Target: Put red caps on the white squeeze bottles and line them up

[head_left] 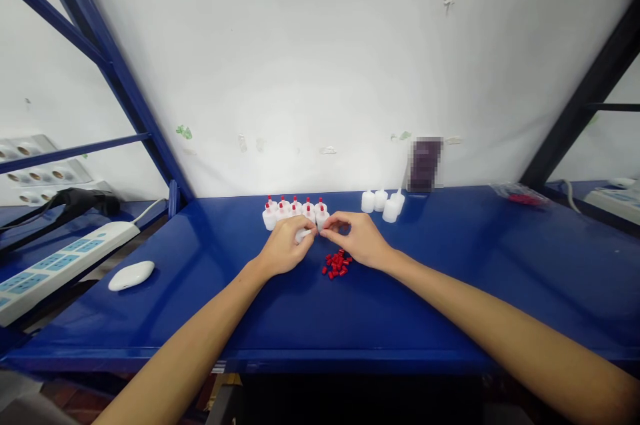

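My left hand (287,246) is closed around a small white nozzle bottle (303,235), which lies tilted with its tip towards my right hand. My right hand (361,238) has thumb and finger pinched together close to that tip; whatever is between them is too small to make out. Just below the hands lies a loose pile of small red caps (337,263). Behind my hands stand several white bottles with red caps on their tips (270,217), grouped in rows and partly hidden by the fingers. Further right, several uncapped white bottles (391,208) stand upright.
A dark pixelated object (425,165) leans on the wall at the back. A clear plastic bag with red pieces (523,198) lies at the back right. To the left are a white mouse-shaped object (131,275) and a power strip (65,265). Blue shelf posts (120,91) frame the table.
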`<action>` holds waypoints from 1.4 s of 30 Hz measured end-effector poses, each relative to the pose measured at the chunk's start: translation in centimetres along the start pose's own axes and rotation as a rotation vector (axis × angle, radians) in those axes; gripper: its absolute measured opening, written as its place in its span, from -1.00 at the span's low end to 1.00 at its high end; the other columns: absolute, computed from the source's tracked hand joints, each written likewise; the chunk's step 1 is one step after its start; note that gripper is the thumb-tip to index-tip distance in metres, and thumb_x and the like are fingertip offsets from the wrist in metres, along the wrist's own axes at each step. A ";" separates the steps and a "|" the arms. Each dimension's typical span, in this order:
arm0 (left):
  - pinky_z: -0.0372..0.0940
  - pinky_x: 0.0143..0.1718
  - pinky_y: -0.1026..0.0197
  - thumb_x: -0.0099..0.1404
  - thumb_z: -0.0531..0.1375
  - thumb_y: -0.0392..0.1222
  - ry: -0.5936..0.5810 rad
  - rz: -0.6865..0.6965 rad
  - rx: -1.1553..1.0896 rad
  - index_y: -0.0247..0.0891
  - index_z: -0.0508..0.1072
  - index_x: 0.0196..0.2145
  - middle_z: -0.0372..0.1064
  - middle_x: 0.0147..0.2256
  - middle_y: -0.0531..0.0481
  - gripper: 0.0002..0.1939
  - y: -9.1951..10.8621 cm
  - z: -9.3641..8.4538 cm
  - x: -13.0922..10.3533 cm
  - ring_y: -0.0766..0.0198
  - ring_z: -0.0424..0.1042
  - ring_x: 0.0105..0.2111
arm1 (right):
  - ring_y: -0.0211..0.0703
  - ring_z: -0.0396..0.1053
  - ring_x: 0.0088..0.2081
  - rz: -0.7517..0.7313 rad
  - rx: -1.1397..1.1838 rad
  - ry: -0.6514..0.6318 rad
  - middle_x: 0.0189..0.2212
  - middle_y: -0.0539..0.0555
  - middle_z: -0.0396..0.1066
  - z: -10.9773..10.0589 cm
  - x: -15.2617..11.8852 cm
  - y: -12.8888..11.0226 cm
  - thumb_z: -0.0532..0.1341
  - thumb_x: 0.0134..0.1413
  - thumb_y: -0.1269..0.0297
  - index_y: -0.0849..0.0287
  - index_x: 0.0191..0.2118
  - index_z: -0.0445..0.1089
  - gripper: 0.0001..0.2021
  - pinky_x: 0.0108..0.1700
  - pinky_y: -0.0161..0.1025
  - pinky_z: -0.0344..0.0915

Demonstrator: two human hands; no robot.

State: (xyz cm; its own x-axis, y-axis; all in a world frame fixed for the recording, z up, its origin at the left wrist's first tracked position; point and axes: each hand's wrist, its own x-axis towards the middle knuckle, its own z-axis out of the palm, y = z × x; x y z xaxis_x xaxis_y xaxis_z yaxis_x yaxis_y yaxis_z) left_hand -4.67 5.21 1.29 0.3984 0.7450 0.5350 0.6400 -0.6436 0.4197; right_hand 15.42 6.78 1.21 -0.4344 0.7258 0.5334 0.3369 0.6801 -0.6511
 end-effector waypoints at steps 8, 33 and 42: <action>0.20 -0.34 0.29 0.31 0.10 -0.22 -0.061 0.048 0.037 -0.27 0.44 -0.32 0.48 -0.40 0.02 -0.87 0.2 0.2 -0.1 0.30 0.43 -0.41 | -0.21 0.49 -0.33 -0.155 0.039 0.091 -0.37 0.00 0.55 0.7 -1.0 -1.8 0.23 0.14 0.38 0.13 -0.29 0.49 -0.92 -0.19 -0.27 0.38; 0.02 -0.45 0.28 0.39 -0.02 -0.02 -0.182 0.088 0.035 -0.30 0.46 -0.39 0.29 -0.58 0.07 -0.61 0.5 -0.2 0.0 0.36 0.23 -0.57 | -0.19 0.51 -0.24 -0.287 0.011 -0.002 -0.25 0.03 0.56 0.7 -1.4 -1.5 0.15 0.13 0.49 0.13 -0.12 0.45 -0.76 -0.15 -0.28 0.37; -0.09 -0.50 0.28 0.28 0.01 -0.12 -0.046 0.053 0.051 -0.29 0.13 -0.64 -0.01 -0.66 0.14 -0.63 0.5 -1.2 -0.3 0.44 -0.01 -0.62 | -0.27 0.43 -0.40 -0.175 -0.037 0.045 -0.38 -0.04 0.47 0.0 -1.6 -0.6 0.10 0.13 0.50 0.11 -0.01 0.31 -0.69 -0.28 -0.32 0.33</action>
State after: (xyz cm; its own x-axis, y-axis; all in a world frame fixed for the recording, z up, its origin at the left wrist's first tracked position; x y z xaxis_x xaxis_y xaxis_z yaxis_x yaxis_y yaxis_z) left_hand -5.30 4.48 2.26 0.4614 0.7184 0.5206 0.6498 -0.6732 0.3531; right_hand 15.89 5.22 0.75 -0.4513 0.5996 0.6609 0.2905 0.7990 -0.5265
